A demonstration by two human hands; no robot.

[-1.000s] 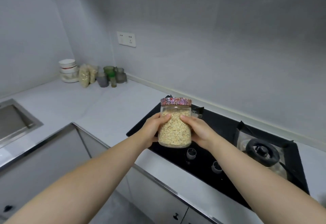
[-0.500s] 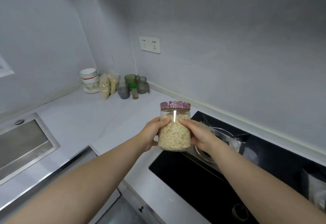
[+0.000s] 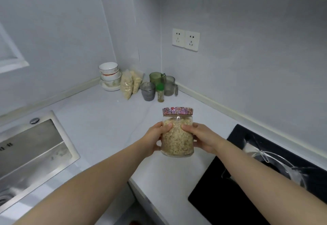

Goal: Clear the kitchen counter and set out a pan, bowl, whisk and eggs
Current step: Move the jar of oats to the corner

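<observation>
Jar (image 3: 177, 139) of clear glass, full of oat-like flakes, with a pink patterned lid (image 3: 177, 111), is held upright in the air over the white counter (image 3: 106, 118), between the steel sink (image 3: 31, 146) and the black cooktop (image 3: 221, 194). Left hand (image 3: 155, 138) clasps its left side, right hand (image 3: 201, 138) its right side, thumbs on the near face. Far corner: stacked white bowls (image 3: 109, 76), clear bags of flakes (image 3: 126, 86), grey tumbler (image 3: 147, 91), small green-capped bottle (image 3: 160, 92). Clear glass bowl (image 3: 283, 164) sits on the cooktop, partly hidden by the right forearm.
</observation>
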